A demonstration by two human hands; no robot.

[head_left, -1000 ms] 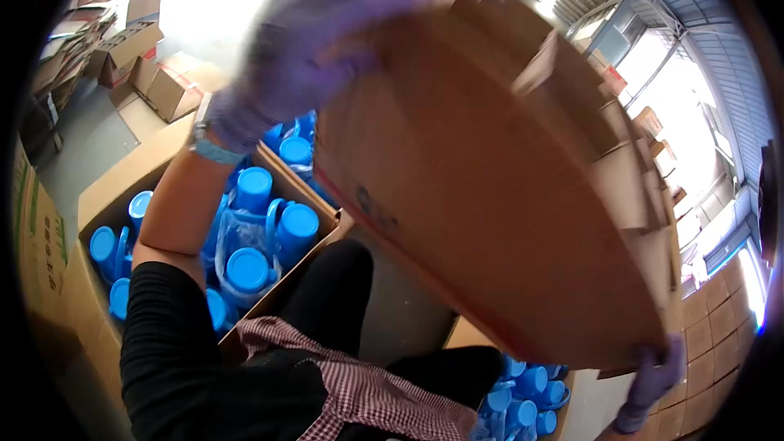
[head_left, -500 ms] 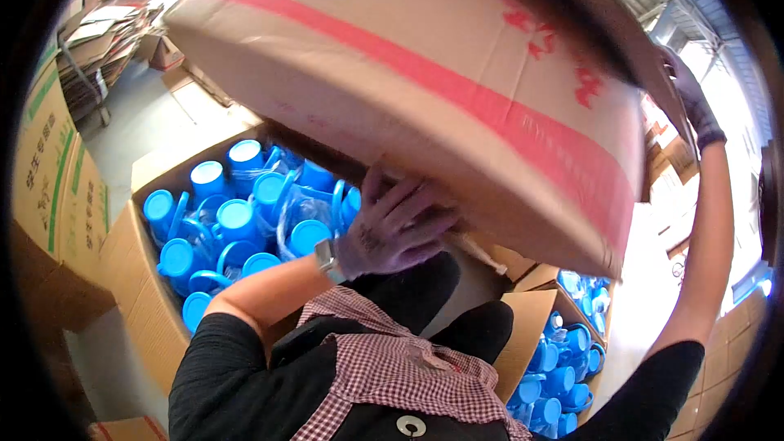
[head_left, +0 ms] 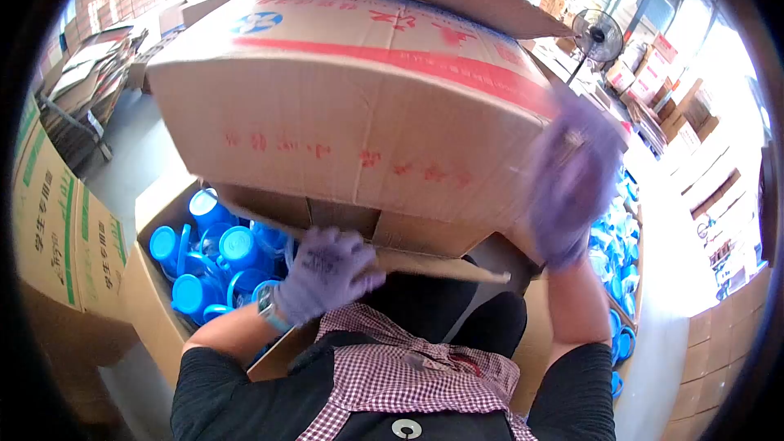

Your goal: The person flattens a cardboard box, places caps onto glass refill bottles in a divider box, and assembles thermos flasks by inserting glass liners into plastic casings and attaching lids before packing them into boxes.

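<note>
A large brown carton [head_left: 327,122] with red print and a red stripe fills the middle of the view, its flaps folded out at top and bottom. My left hand [head_left: 328,272], in a purple glove, is at the carton's lower flap with its fingers spread. At the carton's right side is my right hand [head_left: 578,180], also gloved; it is smeared by motion, so its fingers cannot be made out. Left of my knees, an open box [head_left: 151,310] holds several blue-lidded jugs [head_left: 194,294], partly hidden by the carton.
More blue-lidded items [head_left: 625,253] fill boxes on the right. Printed cartons [head_left: 61,237] stand at the far left, below flattened cardboard [head_left: 90,73] on a cart. A fan [head_left: 597,35] and stacked boxes [head_left: 653,69] are at the back right.
The carton has turned so its printed side faces me, with its lower flaps hanging towards my lap. My right hand has come down and inward; my left hand has moved slightly left and down.
</note>
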